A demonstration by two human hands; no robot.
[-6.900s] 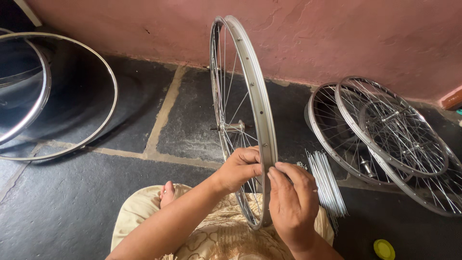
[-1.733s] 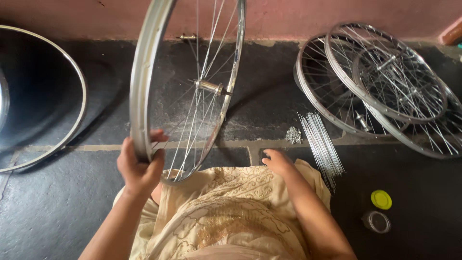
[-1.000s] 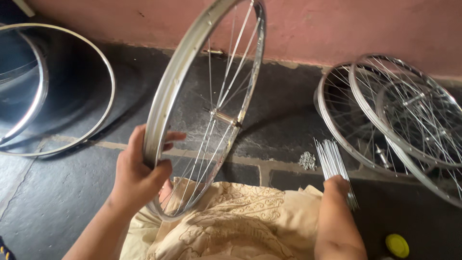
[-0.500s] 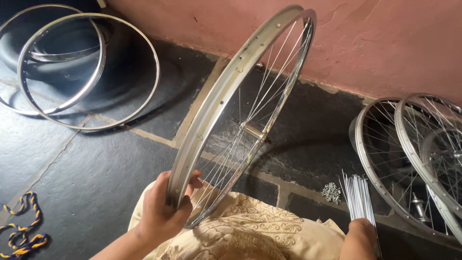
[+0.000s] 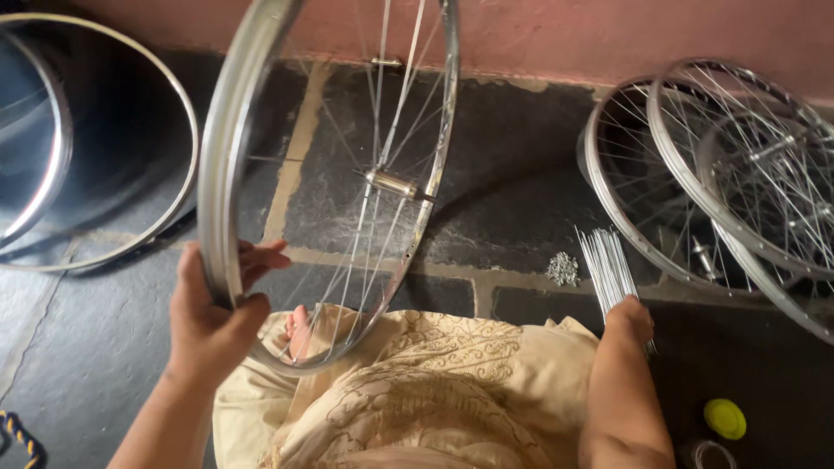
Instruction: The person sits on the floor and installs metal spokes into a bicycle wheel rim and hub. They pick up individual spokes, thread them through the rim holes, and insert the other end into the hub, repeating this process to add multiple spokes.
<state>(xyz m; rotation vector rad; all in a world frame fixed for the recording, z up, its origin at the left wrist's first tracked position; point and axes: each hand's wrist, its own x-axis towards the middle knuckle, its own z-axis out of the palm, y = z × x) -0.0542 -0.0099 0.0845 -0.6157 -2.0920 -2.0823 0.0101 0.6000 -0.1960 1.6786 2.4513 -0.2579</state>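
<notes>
My left hand [image 5: 215,314] grips the rim of a silver bicycle wheel [image 5: 228,187], which stands upright over my lap with its hub [image 5: 393,184] and a partial set of spokes showing. My right hand [image 5: 631,319] rests on the near end of a bundle of loose silver spokes [image 5: 605,267] lying on the dark stone floor to my right. Whether its fingers are closed around any spokes is hidden. A small pile of spoke nipples [image 5: 563,268] lies just left of the bundle.
A stack of spoked wheels [image 5: 721,187] lies at the right. Bare rims [image 5: 104,139] lie at the left. A pink wall [image 5: 608,35] runs along the back. A yellow cap [image 5: 724,419] and a round lid [image 5: 705,454] sit at bottom right.
The view swung back to the right. The wheel has tipped more upright in my left hand. My right hand has stayed at the spoke bundle.
</notes>
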